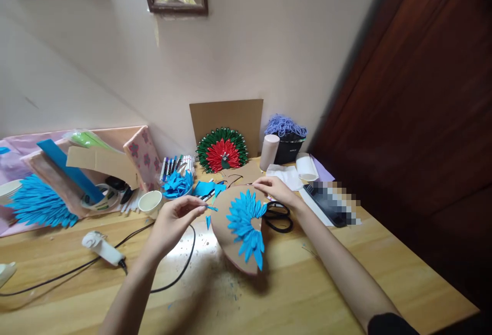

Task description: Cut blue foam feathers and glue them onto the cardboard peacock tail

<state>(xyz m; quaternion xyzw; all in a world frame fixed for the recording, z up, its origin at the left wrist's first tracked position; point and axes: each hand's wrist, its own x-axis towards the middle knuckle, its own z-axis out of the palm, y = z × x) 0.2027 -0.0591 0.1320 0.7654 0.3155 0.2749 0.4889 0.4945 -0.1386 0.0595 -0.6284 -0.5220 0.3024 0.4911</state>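
Note:
My left hand [172,224] pinches a small folded blue petal [212,208] between thumb and fingertips, just left of a rounded cardboard piece [223,232]. My right hand [273,189] grips the top edge of that cardboard and holds it tilted above the table. Blue petals [246,222] are fixed on its face in overlapping rows, fanned around a bare patch at its right side. Another small blue piece [208,222] shows by the cardboard's left edge. Black-handled scissors [279,218] lie just right of the cardboard, under my right wrist.
Behind stand a bowl of blue pieces [177,185], markers [169,166] and a red-and-green peacock fan [223,151]. A white cup [150,202] and a white corded device [103,249] are at left, its black cable crossing the table. A black phone-like object [326,204] lies right.

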